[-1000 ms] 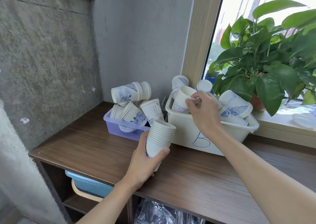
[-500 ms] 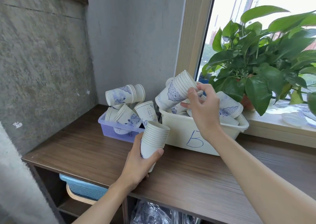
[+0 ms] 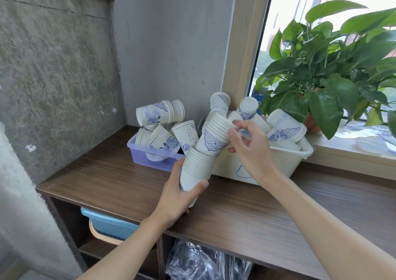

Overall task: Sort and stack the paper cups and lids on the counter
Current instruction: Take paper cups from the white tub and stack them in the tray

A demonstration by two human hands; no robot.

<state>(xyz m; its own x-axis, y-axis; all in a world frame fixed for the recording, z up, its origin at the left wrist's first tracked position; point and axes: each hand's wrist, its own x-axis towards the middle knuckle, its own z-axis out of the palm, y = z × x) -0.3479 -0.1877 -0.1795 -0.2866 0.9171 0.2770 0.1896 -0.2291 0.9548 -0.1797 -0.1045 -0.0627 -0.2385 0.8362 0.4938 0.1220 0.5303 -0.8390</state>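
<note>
Wooden desk under window, white bin at far side. Your left hand — grip clamped round plain cup stack, desk centre. Your right hand pinches patterned stack, tilted, base at plain stack's mouth. Level it, seat straight down — skewed rims likely jam.

Right hand holds a patterned cup stack, base inside the plain stack gripped by left hand.
</note>
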